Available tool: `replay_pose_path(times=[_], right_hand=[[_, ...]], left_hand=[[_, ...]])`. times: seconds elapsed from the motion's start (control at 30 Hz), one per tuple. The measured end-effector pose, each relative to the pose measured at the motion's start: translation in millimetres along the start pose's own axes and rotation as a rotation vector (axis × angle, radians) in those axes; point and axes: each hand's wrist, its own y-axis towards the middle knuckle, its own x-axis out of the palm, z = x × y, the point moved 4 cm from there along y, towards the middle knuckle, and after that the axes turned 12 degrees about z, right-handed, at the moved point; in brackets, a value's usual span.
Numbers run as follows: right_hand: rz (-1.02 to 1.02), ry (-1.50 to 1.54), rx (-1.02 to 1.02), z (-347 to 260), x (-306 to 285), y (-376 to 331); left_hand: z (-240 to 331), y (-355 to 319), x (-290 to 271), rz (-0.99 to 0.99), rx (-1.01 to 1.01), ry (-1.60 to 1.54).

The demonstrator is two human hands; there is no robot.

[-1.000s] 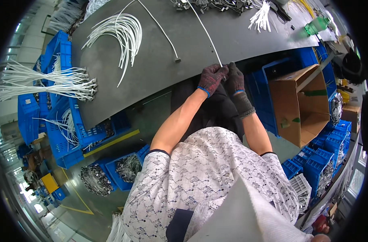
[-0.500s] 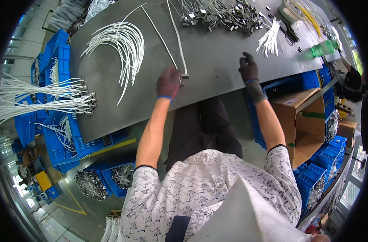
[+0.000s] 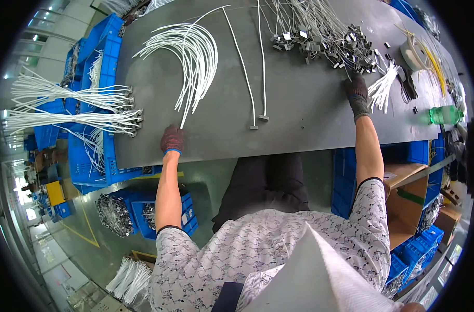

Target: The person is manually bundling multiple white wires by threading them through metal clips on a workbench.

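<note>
My left hand, in a dark red knit glove, is closed at the near edge of the table. Its fingers pinch the lower end of one white tube, which hangs out of a curved bunch of white tubes. My right hand, in a dark glove, reaches to the near edge of a heap of grey connectors on thin wires. Its fingertips are drawn together there, and what they hold is hidden. Between my hands lie two long white cables, each with a small grey connector at its near end.
Tied white cable bundles overhang the left table edge above blue crates. Short white tubes, a white bowl and a green bottle are at the right. A cardboard box stands under the table.
My left hand has left the connector ends of the two cables and moved left to the white tube bunch. My right hand has reached forward to the connector heap. The view has shifted.
</note>
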Motion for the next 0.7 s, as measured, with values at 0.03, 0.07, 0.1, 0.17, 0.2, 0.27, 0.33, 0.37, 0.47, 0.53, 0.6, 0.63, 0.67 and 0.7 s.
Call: replay_pose_path(times=[0.03, 0.07, 0.1, 0.17, 0.2, 0.27, 0.33, 0.37, 0.47, 0.53, 0.6, 0.63, 0.67, 0.7], right_hand=[[0.022, -0.032, -0.034, 4.6, 1.2, -3.3], [0.031, -0.037, -0.025, 11.8, 2.1, -9.6], [-0.212, 0.315, 0.272, 21.6, 12.7, -21.1], [-0.559, 0.794, 0.485, 28.4, 4.0, -66.6], [-0.697, 0.926, 0.359, 7.3, -15.4, -102.2], [-0.822, 1.113, 0.705, 12.4, -36.2, -161.4], [-0.342, 0.583, -0.661, 11.5, -74.4, -210.3], [-0.512, 0.598, -0.227, 59.8, -60.4, -249.2], [-0.404, 0.234, 0.213, 127.0, -71.8, -378.3], [-0.485, -0.172, 0.042, 126.5, -112.8, -450.8], [-0.852, -0.346, 0.091, 172.6, -122.4, -533.2], [-1.122, -0.437, 0.175, 189.9, -120.4, -571.0], [-1.111, -0.361, 0.244, 196.3, -127.5, -598.1], [-1.09, -0.364, 0.095, 198.7, -124.3, -616.6]], left_hand=[[-1.5, 1.1, 6.6, 0.004, 0.01, -0.004], [-1.9, -1.4, 15.5, -0.038, -0.011, -0.2], [-3.5, -4.5, 23.1, -0.083, -0.036, -0.397], [31.9, -15.6, 7.1, -0.225, -0.13, -0.568], [38.1, -29.1, -8.7, -0.34, -0.278, -0.729], [51.4, -33.8, -27.0, -0.341, -0.26, -0.708], [53.1, -38.0, -29.9, -0.338, -0.253, -0.681], [56.4, -30.3, -31.3, -0.234, -0.068, -0.431], [40.8, -17.9, -14.7, -0.15, 0.101, -0.053], [30.8, -19.5, -29.8, -0.028, 0.073, 0.019], [47.3, -17.6, -45.9, -0.105, 0.04, -0.062], [55.9, -24.5, -43.3, -0.339, -0.106, -0.48], [65.9, -35.9, -43.2, -0.568, -0.263, -0.896], [88.5, -46.2, -54.6, -0.72, -0.293, -1.133]])
